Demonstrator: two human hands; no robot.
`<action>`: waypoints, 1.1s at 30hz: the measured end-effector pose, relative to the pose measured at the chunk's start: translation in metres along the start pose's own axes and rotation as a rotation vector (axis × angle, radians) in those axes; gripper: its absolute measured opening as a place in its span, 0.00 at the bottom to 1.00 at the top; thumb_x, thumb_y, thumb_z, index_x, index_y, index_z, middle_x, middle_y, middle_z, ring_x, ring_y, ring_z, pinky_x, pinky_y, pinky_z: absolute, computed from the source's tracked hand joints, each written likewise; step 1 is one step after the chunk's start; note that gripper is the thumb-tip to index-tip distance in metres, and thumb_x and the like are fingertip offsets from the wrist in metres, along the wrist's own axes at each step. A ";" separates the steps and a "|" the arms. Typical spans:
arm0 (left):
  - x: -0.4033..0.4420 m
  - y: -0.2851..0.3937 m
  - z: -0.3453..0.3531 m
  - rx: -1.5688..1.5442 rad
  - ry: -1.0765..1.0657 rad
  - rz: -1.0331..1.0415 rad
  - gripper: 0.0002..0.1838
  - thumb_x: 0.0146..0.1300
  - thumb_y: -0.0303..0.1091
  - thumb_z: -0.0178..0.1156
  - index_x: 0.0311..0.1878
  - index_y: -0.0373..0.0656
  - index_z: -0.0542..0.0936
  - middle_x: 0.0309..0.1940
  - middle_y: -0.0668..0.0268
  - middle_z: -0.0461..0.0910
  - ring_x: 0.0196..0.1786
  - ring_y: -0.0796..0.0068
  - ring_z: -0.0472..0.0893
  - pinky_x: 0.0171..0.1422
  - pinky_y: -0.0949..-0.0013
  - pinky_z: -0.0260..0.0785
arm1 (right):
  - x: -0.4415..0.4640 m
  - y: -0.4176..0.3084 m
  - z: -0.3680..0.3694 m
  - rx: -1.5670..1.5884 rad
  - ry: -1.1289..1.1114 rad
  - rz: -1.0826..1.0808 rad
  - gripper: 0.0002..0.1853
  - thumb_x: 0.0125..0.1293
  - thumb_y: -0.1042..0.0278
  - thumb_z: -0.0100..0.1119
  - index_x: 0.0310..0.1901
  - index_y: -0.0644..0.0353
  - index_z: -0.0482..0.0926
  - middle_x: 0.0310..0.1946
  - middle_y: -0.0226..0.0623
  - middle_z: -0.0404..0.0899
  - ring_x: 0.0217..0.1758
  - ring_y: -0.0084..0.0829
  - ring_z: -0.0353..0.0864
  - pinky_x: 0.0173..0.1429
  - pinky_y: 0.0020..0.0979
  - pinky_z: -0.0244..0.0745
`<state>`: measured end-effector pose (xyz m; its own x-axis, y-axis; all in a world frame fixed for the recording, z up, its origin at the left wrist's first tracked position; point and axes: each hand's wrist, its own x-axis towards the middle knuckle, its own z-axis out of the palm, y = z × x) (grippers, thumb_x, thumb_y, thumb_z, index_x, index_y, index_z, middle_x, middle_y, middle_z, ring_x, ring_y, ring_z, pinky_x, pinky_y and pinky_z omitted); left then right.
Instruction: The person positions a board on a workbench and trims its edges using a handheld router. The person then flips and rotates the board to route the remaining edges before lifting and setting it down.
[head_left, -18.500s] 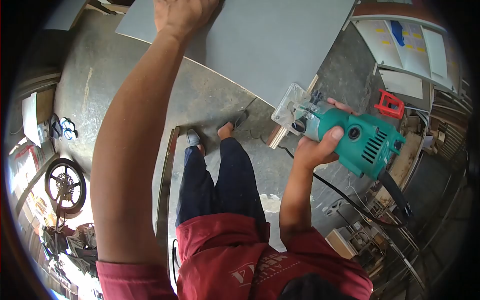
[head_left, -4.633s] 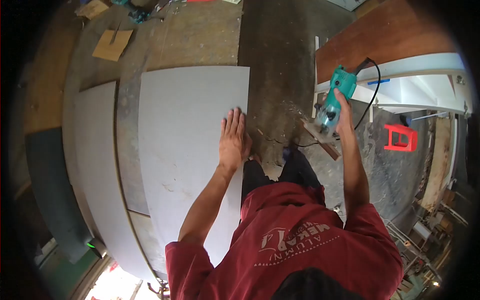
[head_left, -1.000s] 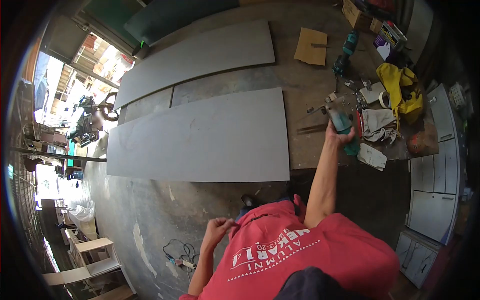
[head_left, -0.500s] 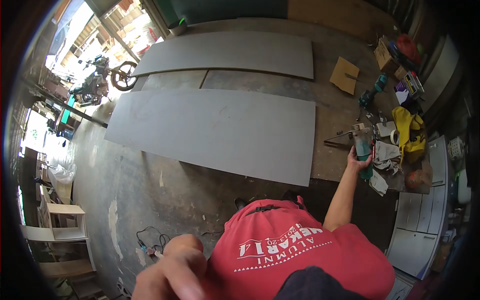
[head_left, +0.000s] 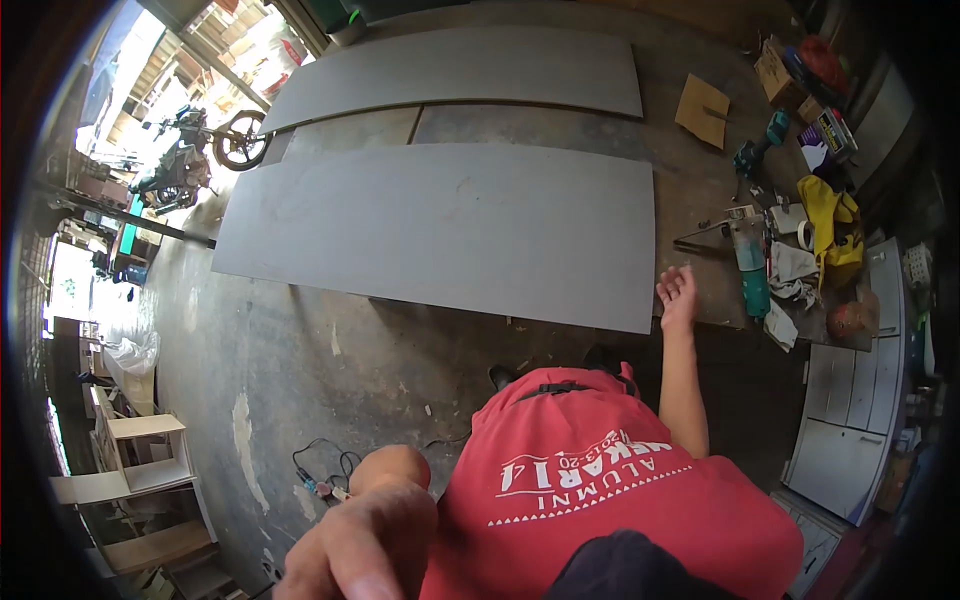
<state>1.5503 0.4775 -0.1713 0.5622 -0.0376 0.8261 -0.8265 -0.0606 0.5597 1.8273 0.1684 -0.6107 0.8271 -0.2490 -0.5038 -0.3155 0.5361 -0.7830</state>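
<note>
My right hand (head_left: 678, 292) is just off the right edge of a large grey panel (head_left: 430, 230), palm turned up. Its fingers are loosely bent and apart, and I see nothing held in them. A teal trim router (head_left: 752, 270) with a clear base lies on the worktable to its right, apart from the hand. My left hand (head_left: 365, 535) is close to the camera at the lower left, in front of my red shirt. Its fingers are curled closed, and whatever they may hold is hidden.
A second grey panel (head_left: 470, 70) lies behind the first. A teal drill (head_left: 760, 145), cardboard piece (head_left: 703, 110), white cloth (head_left: 793, 268) and yellow cloth (head_left: 835, 228) are on the right. A corded tool (head_left: 318, 487) lies on the floor. A motorcycle (head_left: 180, 165) stands at the left.
My right hand has let go of the trim router and moved left to the panel's right edge. The router stays on the table. My left hand remains curled near the camera.
</note>
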 end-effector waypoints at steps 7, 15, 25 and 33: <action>0.001 -0.002 -0.024 -0.036 -0.118 -0.019 0.30 0.73 0.24 0.52 0.71 0.71 0.74 0.77 0.95 0.62 0.78 0.94 0.58 0.76 0.48 0.49 | -0.048 0.004 0.068 -1.030 -0.283 -0.838 0.15 0.67 0.64 0.65 0.50 0.63 0.80 0.49 0.42 0.83 0.55 0.41 0.82 0.62 0.41 0.75; -0.010 -0.020 -0.020 -0.122 -0.114 -0.041 0.28 0.74 0.28 0.53 0.72 0.71 0.73 0.75 0.94 0.65 0.76 0.92 0.63 0.76 0.52 0.50 | 0.091 0.019 0.135 -1.544 -0.534 -1.029 0.29 0.67 0.57 0.64 0.65 0.66 0.74 0.68 0.50 0.73 0.73 0.52 0.68 0.76 0.43 0.65; -0.098 -0.083 0.007 0.475 0.584 -0.460 0.41 0.68 0.33 0.51 0.81 0.36 0.47 0.61 0.45 0.78 0.65 0.51 0.78 0.70 0.52 0.67 | 0.233 -0.043 0.186 -1.604 -0.691 -0.947 0.20 0.61 0.62 0.70 0.53 0.61 0.84 0.53 0.47 0.84 0.57 0.46 0.83 0.61 0.40 0.77; -0.252 -0.125 0.004 0.414 1.128 -1.155 0.35 0.68 0.34 0.57 0.77 0.39 0.61 0.62 0.54 0.80 0.66 0.63 0.79 0.69 0.60 0.67 | 0.251 -0.076 0.212 -1.778 -0.804 -0.722 0.20 0.54 0.54 0.77 0.35 0.64 0.84 0.33 0.44 0.86 0.37 0.38 0.85 0.44 0.39 0.79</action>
<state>1.5117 0.4908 -0.4494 0.3769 0.8918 -0.2504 0.1482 0.2088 0.9667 2.1575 0.2358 -0.6008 0.7979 0.5796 -0.1654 0.4864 -0.7812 -0.3913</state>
